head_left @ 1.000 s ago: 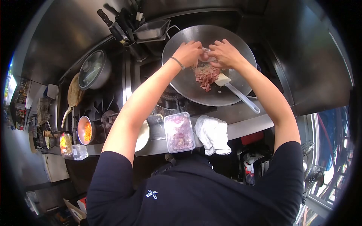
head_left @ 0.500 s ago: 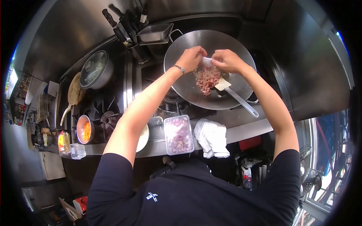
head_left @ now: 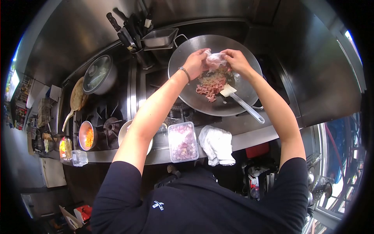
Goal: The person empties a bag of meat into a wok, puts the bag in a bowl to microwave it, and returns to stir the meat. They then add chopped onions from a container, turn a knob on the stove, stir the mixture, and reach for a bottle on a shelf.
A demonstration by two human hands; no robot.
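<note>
- Surface (head_left: pixel 253 134): steel cooking range with a flat ledge along its near edge. Burner grates sit at centre left.
- Wok (head_left: pixel 230 43): large, round and grey, at the far right of the surface. Both hands are over its bowl.
- Lidded pot (head_left: pixel 97 74): glass lid on, at the far left of the surface, well apart from the wok.
- White cloth (head_left: pixel 217 144): crumpled on the near ledge, just right of the container.
- Container (head_left: pixel 182 141): clear rectangular tub of chopped pinkish meat on the near ledge, between the cloth and the left forearm.
- Spatula (head_left: pixel 243 104): pale blade resting in the wok beside the meat. Its handle runs out over the wok's near right rim.
- Meat (head_left: pixel 210 85): pile of pink pieces with paler bits on top, in the middle of the wok, directly below the hands.
- Small bowl (head_left: pixel 87 135): orange contents, at the near left edge of the surface.
- Left hand (head_left: pixel 196 62): band on the wrist, grip closed on the left side of the clear bag.
- Right hand (head_left: pixel 235 60): grip closed on the bag's right side, fingers curled in.
- Clear bag (head_left: pixel 216 59): crumpled thin plastic, held between both hands above the meat. I cannot tell whether anything is in it.
</note>
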